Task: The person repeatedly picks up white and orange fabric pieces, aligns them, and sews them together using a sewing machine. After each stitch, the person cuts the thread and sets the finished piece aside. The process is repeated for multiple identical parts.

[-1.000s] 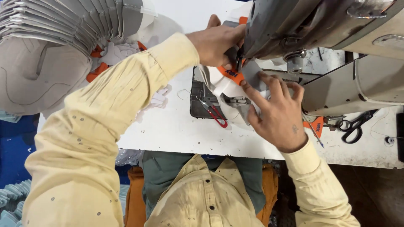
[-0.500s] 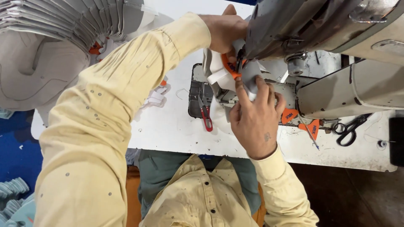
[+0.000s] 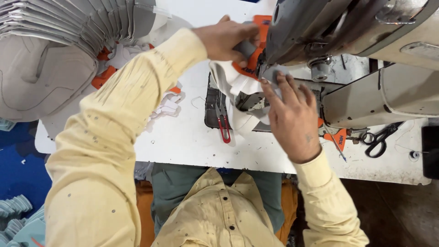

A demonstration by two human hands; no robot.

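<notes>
I saw my left hand [image 3: 228,39] reached far across the white tabletop [image 3: 183,137], its fingers curled and pinching the far end of the orange, white and grey fabric piece [image 3: 247,64], right against the head of the grey sewing machine [image 3: 320,27]. My right hand [image 3: 290,114] lay flat on the near side, fingers spread and pressed down on the grey part of the same piece, just under the machine's head where the needle sat; the needle itself was hidden from me. The piece ran between my two hands, its white part curling down over the dark plate [image 3: 212,110] set into the tabletop.

A small red-handled thread snip [image 3: 224,128] lay at the edge of that plate, just beside the white fabric and near my right hand. Off to the right, black scissors [image 3: 379,139] rested on the tabletop below the machine's arm, well apart from both hands, and an orange scrap [image 3: 339,137] lay close to my right wrist.

To the left, a fanned stack of grey cut pieces [image 3: 77,23] sat beside a large pale panel [image 3: 41,77], with some orange and white bits [image 3: 107,68] tucked behind my left sleeve [image 3: 114,132].
</notes>
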